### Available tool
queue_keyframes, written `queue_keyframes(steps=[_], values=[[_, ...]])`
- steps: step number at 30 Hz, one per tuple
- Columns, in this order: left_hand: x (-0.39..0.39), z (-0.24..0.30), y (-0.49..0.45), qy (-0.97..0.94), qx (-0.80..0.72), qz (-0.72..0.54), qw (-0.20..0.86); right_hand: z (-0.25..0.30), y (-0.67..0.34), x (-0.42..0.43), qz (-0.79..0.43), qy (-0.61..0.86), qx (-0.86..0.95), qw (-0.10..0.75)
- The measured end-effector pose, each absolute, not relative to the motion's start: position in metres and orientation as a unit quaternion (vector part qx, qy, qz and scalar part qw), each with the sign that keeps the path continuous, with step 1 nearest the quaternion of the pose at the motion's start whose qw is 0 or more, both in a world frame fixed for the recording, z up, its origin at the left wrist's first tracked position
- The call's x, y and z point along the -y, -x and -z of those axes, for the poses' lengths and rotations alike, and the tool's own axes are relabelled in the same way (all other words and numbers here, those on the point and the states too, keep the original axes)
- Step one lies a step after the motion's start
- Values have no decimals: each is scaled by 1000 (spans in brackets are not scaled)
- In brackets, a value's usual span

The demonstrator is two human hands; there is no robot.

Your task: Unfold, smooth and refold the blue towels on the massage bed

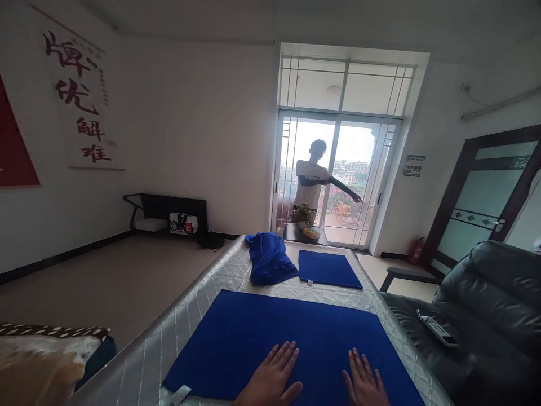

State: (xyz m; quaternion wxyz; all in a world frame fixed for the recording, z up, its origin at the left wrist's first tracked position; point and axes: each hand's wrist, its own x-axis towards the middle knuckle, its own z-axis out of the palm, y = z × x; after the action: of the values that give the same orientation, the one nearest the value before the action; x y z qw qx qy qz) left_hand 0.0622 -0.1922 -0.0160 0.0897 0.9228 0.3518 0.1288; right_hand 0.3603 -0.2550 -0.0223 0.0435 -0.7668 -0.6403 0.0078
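Observation:
A large blue towel (270, 332) lies spread flat on a silver quilted mattress (190, 316). My left hand (273, 375) rests palm down on the towel's near part, fingers spread. My right hand (366, 380) lies flat on the towel beside it, fingers stretched out. Neither hand holds anything. Farther back on the mattress sit a crumpled blue towel (268, 259) and a neatly folded blue towel (327, 269).
A dark leather sofa (486, 316) with a remote control (439, 327) stands to the right. A person (313, 183) stands at the glass balcony door, one arm pointing right. A small table with a plant (303, 217) is beyond the mattress. Bare floor lies to the left.

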Motion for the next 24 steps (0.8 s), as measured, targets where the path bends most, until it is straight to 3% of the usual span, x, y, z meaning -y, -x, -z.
queue_keyframes(steps=[4, 8, 18, 24], values=[[193, 15, -87, -928, -335, -138, 84, 8, -277, 237, -77, 710, 698, 56], [191, 24, -66, -914, -377, -103, 105, 14, -255, 236, -113, 701, 702, 54], [195, 37, 80, -770, -634, -47, 54, 18, -287, 257, -71, 725, 685, 28], [189, 69, 143, -755, -649, -91, -5, 54, -386, 266, 28, 763, 646, 3]])
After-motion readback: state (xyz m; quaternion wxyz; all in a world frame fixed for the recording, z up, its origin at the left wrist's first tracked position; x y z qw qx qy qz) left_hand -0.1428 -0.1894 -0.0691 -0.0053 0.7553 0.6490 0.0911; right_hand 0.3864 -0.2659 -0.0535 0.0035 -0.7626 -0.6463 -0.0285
